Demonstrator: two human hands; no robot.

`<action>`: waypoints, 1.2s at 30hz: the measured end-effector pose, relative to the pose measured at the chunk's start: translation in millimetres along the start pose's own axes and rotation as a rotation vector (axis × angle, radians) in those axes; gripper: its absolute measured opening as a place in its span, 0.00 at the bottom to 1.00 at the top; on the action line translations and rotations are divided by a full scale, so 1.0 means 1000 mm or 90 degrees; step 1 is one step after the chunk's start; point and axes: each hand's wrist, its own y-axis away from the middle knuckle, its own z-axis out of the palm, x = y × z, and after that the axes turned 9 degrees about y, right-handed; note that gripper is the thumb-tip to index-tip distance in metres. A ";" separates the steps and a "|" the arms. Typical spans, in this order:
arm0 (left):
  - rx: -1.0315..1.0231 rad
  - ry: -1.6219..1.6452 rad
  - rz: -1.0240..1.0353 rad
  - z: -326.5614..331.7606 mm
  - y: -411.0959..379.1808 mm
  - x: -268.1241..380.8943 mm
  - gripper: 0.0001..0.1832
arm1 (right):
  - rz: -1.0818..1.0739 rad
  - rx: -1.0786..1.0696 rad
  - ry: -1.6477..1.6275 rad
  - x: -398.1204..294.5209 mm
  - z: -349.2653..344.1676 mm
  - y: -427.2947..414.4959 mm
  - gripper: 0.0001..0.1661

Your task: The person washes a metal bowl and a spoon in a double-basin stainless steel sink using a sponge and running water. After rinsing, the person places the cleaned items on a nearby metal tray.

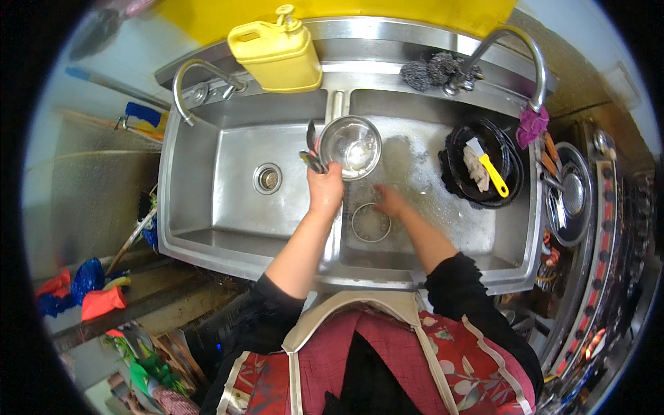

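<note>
My left hand (326, 191) grips a round stainless steel bowl (350, 148) together with several metal utensils (312, 161), above the divider between two sink basins. My right hand (388, 201) reaches into the cloudy, sudsy water (441, 228) of the right basin, fingers apart. Just below it in the water lies a round thing with a thin metal rim (371, 222); whether the fingers touch it is unclear. At the right of this basin sit black pans (456, 179), holding a yellow-handled scraper (493, 174) and a greyish rag (474, 168).
The left basin has a drain (267, 179). Behind the basins stand a yellow plastic jug (277, 57), two curved faucets (181, 88) (537, 62) and steel wool scourers (433, 70). A purple mesh cloth (532, 127) hangs at the right rim, beside a metal pan with a strainer (573, 194). A flame burns at the stove (594, 345).
</note>
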 end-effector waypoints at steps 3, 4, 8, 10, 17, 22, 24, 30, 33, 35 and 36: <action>0.078 0.128 -0.067 -0.021 0.002 0.008 0.15 | 0.140 -0.098 0.168 -0.012 0.029 -0.004 0.23; 0.070 0.133 -0.078 -0.028 0.003 0.008 0.13 | 0.207 -0.149 0.214 -0.012 0.038 -0.004 0.18; 0.046 0.149 -0.167 -0.049 0.000 0.008 0.07 | 0.207 -0.235 0.302 0.033 0.073 -0.014 0.12; 0.083 0.177 -0.169 -0.068 0.010 0.013 0.06 | 0.183 -0.221 0.360 0.004 0.038 0.018 0.11; 0.018 0.165 -0.154 -0.127 0.003 0.027 0.06 | 0.199 0.015 0.521 -0.106 -0.082 0.075 0.20; -0.022 0.198 -0.102 -0.188 -0.008 0.034 0.05 | 0.200 0.228 0.437 -0.146 -0.125 0.104 0.16; 0.010 0.186 -0.121 -0.210 -0.019 0.018 0.06 | 0.292 0.211 0.502 -0.118 -0.116 0.116 0.17; -0.072 0.297 -0.230 -0.278 -0.034 0.035 0.06 | 0.224 0.386 0.269 -0.165 -0.133 0.101 0.26; -0.113 0.465 -0.336 -0.303 -0.043 0.024 0.09 | 0.137 0.246 -0.274 -0.268 -0.135 0.059 0.30; -0.086 0.583 -0.372 -0.301 -0.038 0.037 0.15 | 0.077 0.141 -0.276 -0.326 -0.115 0.032 0.31; -0.192 0.608 -0.362 -0.309 -0.048 0.015 0.21 | 0.056 0.096 -0.241 -0.342 -0.097 0.013 0.31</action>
